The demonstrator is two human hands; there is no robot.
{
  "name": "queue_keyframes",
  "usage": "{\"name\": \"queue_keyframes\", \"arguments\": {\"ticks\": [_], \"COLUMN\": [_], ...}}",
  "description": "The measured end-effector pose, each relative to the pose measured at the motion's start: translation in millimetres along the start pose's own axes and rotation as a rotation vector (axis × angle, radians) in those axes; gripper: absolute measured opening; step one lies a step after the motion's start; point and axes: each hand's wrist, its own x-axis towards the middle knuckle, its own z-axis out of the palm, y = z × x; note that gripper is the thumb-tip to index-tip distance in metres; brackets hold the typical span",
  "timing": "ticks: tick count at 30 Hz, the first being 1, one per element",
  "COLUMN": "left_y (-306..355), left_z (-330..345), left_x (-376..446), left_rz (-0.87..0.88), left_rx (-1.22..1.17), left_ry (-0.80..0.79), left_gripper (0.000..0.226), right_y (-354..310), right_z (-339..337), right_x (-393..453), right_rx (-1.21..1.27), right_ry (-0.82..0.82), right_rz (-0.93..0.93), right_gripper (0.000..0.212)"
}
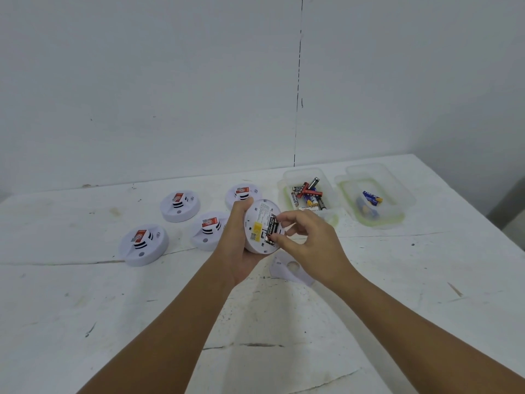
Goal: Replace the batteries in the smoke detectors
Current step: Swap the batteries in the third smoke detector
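My left hand (238, 245) grips a round white smoke detector (257, 223) above the table, its back turned toward me. Black batteries (271, 229) sit in its open compartment beside a yellow label. My right hand (306, 240) pinches one of those batteries with thumb and fingertips. Under my right hand a white cover plate (279, 267) lies on the table, partly hidden. Several other smoke detectors (143, 244) rest face up on the table to the left.
A clear plastic tub (329, 186) with several batteries stands at the back right. Beside it a second clear tub (395, 200) holds a blue battery and sits on lids. The white table (284, 322) ends at a wall behind.
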Motion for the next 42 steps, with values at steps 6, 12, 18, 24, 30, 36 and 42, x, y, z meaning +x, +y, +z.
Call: {"name": "queue_keyframes", "arguments": {"ticks": [6,12,18,24,30,36,42], "left_y": [-1,-2,-2,-4,-5,-7,-8], "left_z": [-1,1,8,12,12,6,7], "left_x": [-2,-6,-8,-11,-12,-12,-14], "left_rz": [0.005,0.008,0.025,0.035,0.047,0.050,0.033], "left_rx": [0.004,0.018,0.067,0.057,0.080,0.063,0.071], "left_ry": [0.003,0.003,0.027,0.032,0.036,0.040,0.017], "left_gripper": [0.043,0.045,0.039,0.038,0.038,0.041,0.041], "right_y": [-1,0,0,-3,-7,-14,-14], "right_z": [-1,-1,-3,-2,-4,-2,8], "right_x": [-1,-1,0,-5,-5,-4,-4], "right_rx": [0.020,0.039,0.064,0.093,0.151,0.130,0.291], "right_ry": [0.002,-0.021,-0.054,-0.018,-0.025,-0.068,0.054], "right_rz": [0.029,0.057,0.084,0.080,0.117,0.151,0.309], "right_gripper": [0.029,0.030,0.029,0.030,0.025,0.023,0.013]}}
